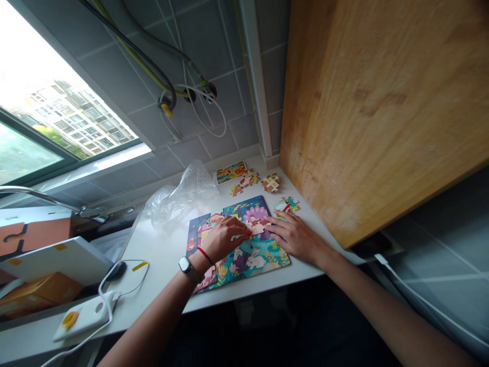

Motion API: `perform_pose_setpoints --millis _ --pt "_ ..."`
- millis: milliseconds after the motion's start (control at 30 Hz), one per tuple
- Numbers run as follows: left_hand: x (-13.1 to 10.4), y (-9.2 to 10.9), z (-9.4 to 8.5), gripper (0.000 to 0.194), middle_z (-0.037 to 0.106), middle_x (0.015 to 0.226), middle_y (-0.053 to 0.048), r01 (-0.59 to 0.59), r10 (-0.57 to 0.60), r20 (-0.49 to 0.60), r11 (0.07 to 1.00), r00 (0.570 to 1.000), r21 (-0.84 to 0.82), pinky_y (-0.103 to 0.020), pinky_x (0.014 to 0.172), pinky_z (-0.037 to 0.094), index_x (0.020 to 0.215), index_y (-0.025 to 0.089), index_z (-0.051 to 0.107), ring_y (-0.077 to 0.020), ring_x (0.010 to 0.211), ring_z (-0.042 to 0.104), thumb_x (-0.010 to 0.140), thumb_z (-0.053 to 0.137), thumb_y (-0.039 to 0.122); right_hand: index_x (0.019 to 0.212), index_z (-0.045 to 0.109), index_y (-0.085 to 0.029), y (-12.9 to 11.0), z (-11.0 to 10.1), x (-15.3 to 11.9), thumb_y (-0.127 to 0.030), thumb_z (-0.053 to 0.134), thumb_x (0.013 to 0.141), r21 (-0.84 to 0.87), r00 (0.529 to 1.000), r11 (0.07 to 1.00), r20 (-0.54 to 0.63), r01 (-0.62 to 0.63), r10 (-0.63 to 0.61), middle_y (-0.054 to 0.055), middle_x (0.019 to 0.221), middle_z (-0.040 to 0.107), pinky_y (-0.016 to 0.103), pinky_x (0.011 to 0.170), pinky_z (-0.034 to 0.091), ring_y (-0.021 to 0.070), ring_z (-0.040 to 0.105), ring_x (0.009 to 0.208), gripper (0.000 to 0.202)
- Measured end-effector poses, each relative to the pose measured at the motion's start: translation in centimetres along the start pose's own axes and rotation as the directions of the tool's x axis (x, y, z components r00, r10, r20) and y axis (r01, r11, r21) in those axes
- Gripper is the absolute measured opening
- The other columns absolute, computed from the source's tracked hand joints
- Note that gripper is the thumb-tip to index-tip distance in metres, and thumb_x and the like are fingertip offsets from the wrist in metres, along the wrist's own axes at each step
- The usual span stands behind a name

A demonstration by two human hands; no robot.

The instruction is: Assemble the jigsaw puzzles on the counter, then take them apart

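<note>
A colourful jigsaw puzzle (244,262) with animals and plants lies on the white table, mostly assembled. Over its middle is my left hand (224,235), fingers bent and pinched together at the puzzle's surface; what they hold, if anything, is too small to tell. A watch and a red band are on that wrist. My right hand (294,237) rests at the puzzle's right side, its fingers spread and the fingertips on the pieces. Loose puzzle pieces (270,183) lie behind the puzzle, and others (292,203) are just beyond my right hand.
Crumpled clear plastic (179,196) lies behind the puzzle at left, beside a picture card (231,173). A wooden panel (382,102) rises at right. At left are a power strip (86,317) with a white cable, boxes (46,293) and a faucet (42,193).
</note>
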State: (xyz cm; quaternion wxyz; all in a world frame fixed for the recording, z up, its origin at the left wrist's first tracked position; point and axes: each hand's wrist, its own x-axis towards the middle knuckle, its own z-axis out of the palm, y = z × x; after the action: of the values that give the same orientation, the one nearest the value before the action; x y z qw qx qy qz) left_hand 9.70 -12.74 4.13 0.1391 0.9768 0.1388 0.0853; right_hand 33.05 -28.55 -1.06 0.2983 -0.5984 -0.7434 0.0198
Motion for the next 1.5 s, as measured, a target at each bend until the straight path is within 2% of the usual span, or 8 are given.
perform_pose_setpoints --millis 200,367,467,600,800,867,1067,1500 --pt "-0.1 0.2 -1.0 0.022 0.074 0.119 -0.006 -0.034 0.033 0.076 0.999 0.997 0.012 -0.043 0.099 0.055 0.118 0.031 0.076 -0.0230 0.108 0.069 0.103 0.061 0.032 0.134 0.070 -0.022 0.4 0.3 0.2 -0.022 0.060 0.098 0.022 0.996 0.999 -0.084 -0.031 0.032 0.010 0.144 0.066 0.058 0.113 0.050 0.0327 0.055 0.138 0.038" --pt "-2.4 -2.0 -2.4 0.028 0.072 0.124 -0.009 0.044 -0.045 -0.076 0.999 0.996 -0.017 -0.042 0.100 0.058 0.124 0.026 0.072 -0.0229 0.113 0.069 0.105 0.052 0.032 0.125 0.076 -0.021 0.6 0.3 0.2 -0.018 0.059 0.097 0.026 0.988 0.998 -0.137 -0.062 0.065 0.011 0.135 0.071 0.057 0.111 0.052 0.0321 0.058 0.133 0.032" --pt "-5.3 -3.9 -3.4 0.029 0.073 0.122 -0.009 0.188 -0.187 -0.168 0.982 0.968 -0.009 -0.044 0.101 0.058 0.124 0.024 0.070 -0.0246 0.115 0.069 0.106 0.049 0.035 0.119 0.078 -0.021 0.5 0.1 0.2 -0.019 0.061 0.097 0.009 0.991 0.999 -0.123 -0.042 0.043 0.011 0.134 0.071 0.056 0.110 0.054 0.0323 0.058 0.132 0.028" --pt "-10.4 -5.9 -3.7 0.034 0.074 0.117 -0.010 0.392 -0.384 -0.246 0.920 0.890 -0.018 -0.044 0.095 0.060 0.120 0.023 0.069 -0.0266 0.108 0.071 0.104 0.049 0.044 0.117 0.079 -0.022 0.4 -0.1 0.2 -0.019 0.063 0.096 0.003 0.993 1.000 -0.113 -0.031 0.031 0.009 0.132 0.072 0.054 0.110 0.054 0.0319 0.058 0.132 0.026" --pt "-17.3 -5.4 -2.5 0.041 0.070 0.130 -0.012 0.534 -0.533 -0.283 0.842 0.797 -0.082 -0.050 0.106 0.055 0.127 0.022 0.066 -0.0297 0.122 0.066 0.105 0.044 0.049 0.119 0.078 -0.022 0.6 0.1 0.0 -0.019 0.061 0.097 0.059 0.997 0.998 -0.079 -0.009 0.013 0.009 0.136 0.071 0.059 0.110 0.053 0.0337 0.057 0.135 0.028" --pt "-18.8 -4.3 -2.3 0.044 0.065 0.140 -0.013 0.535 -0.539 -0.252 0.840 0.804 -0.090 -0.052 0.110 0.053 0.134 0.023 0.063 -0.0315 0.130 0.062 0.103 0.048 0.051 0.125 0.075 -0.022 0.7 0.3 0.0 -0.020 0.061 0.097 0.060 0.997 0.998 -0.080 -0.008 0.013 0.009 0.139 0.069 0.060 0.112 0.052 0.0337 0.057 0.137 0.032" --pt "-21.0 -1.5 -1.8 0.056 0.055 0.153 -0.012 0.451 -0.453 -0.124 0.891 0.883 -0.045 -0.055 0.114 0.050 0.144 0.033 0.058 -0.0354 0.141 0.054 0.092 0.070 0.051 0.129 0.074 -0.023 1.0 0.7 -0.2 -0.023 0.060 0.099 0.041 0.997 0.999 -0.069 0.020 -0.017 0.008 0.139 0.069 0.060 0.111 0.053 0.0341 0.057 0.137 0.033" --pt "-21.9 -1.9 -2.3 0.049 0.052 0.158 -0.010 0.258 -0.255 -0.084 0.965 0.963 0.036 -0.052 0.114 0.052 0.145 0.032 0.058 -0.0329 0.146 0.049 0.097 0.067 0.036 0.128 0.074 -0.021 1.0 0.5 -0.1 -0.027 0.055 0.102 -0.022 0.998 0.999 -0.053 0.032 -0.033 0.006 0.136 0.072 0.055 0.110 0.054 0.0325 0.058 0.135 0.033"
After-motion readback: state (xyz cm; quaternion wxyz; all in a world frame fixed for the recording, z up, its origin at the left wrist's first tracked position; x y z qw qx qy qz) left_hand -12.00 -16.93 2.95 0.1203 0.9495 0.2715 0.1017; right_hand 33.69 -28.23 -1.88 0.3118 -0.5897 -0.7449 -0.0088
